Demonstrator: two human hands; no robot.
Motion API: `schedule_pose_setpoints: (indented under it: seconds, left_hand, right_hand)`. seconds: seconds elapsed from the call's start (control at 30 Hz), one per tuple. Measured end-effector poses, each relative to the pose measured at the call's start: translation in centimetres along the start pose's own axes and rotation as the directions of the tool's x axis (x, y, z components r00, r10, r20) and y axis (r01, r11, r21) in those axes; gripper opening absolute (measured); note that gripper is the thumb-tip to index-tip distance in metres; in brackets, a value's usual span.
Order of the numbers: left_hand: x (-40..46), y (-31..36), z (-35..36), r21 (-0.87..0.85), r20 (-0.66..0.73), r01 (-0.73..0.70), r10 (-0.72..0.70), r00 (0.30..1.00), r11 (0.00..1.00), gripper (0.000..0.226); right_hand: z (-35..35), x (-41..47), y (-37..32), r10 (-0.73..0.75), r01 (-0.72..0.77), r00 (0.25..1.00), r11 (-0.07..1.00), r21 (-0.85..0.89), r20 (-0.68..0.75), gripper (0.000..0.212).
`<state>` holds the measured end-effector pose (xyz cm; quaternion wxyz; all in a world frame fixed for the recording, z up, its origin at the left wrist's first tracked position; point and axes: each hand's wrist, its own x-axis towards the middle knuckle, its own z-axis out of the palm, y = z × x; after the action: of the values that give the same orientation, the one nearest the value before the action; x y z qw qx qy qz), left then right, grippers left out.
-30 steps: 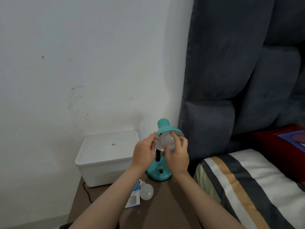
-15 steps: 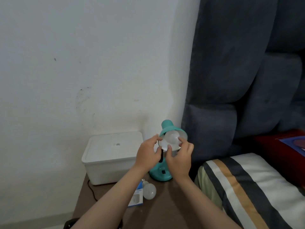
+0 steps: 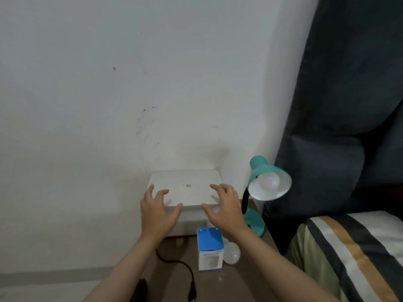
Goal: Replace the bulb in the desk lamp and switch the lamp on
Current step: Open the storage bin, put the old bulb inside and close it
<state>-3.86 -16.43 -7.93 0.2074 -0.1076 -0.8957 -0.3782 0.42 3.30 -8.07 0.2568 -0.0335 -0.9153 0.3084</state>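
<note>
A teal desk lamp (image 3: 265, 171) stands at the right edge of the brown bedside table (image 3: 235, 282), its shade tilted toward me. A white bulb (image 3: 269, 182) sits in the socket, unlit. Another white bulb (image 3: 232, 253) lies on the table beside a blue and white bulb box (image 3: 209, 249). My left hand (image 3: 158, 211) and my right hand (image 3: 224, 208) hover with spread fingers over the white plastic box (image 3: 185, 186), left of the lamp. Neither hand holds anything.
A black cable with an inline switch (image 3: 185, 273) runs across the table's front. The white wall is behind. A dark padded headboard (image 3: 340, 105) and a striped pillow (image 3: 353, 258) lie to the right.
Both hands let go of the bulb in the lamp shade and moved left and down, over the white plastic box. The view shifted so the lamp sits further right.
</note>
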Motion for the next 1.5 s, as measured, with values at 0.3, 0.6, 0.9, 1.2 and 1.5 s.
schedule_pose_setpoints:
  seconds: [0.3, 0.6, 0.9, 1.2, 1.5]
  left_hand:
    - [1.6, -5.9, 0.6, -0.054, 0.259, 0.226, -0.205, 0.944, 0.973, 0.107]
    - [1.6, -5.4, 1.1, -0.166, 0.123, 0.178, -0.159, 0.980, 0.970, 0.090]
    - [2.5, -3.8, -1.3, -0.164, 0.055, 0.124, -0.117, 0.992, 0.979, 0.097]
    - [-5.8, -0.4, -6.8, -0.166, 0.010, 0.120, -0.120, 0.993, 0.979, 0.088]
    - [-22.7, 3.0, -8.2, -0.082, 0.244, 0.271, -0.245, 0.938, 0.959, 0.095]
  right_hand:
    - [2.5, 2.8, 2.1, 0.236, -0.235, 0.935, 0.971, -0.035, 0.265, 0.118]
    - [2.7, 2.8, 1.9, 0.201, -0.218, 0.964, 0.972, 0.085, 0.171, 0.106]
    - [1.1, 3.3, 0.0, 0.124, -0.137, 0.988, 0.981, 0.138, 0.094, 0.112]
    - [-3.9, -4.6, -1.5, -0.029, 0.027, 0.999, 0.999, 0.044, 0.039, 0.104]
    - [-9.2, -23.2, 1.5, 0.045, -0.041, 0.992, 0.999, -0.031, 0.119, 0.099]
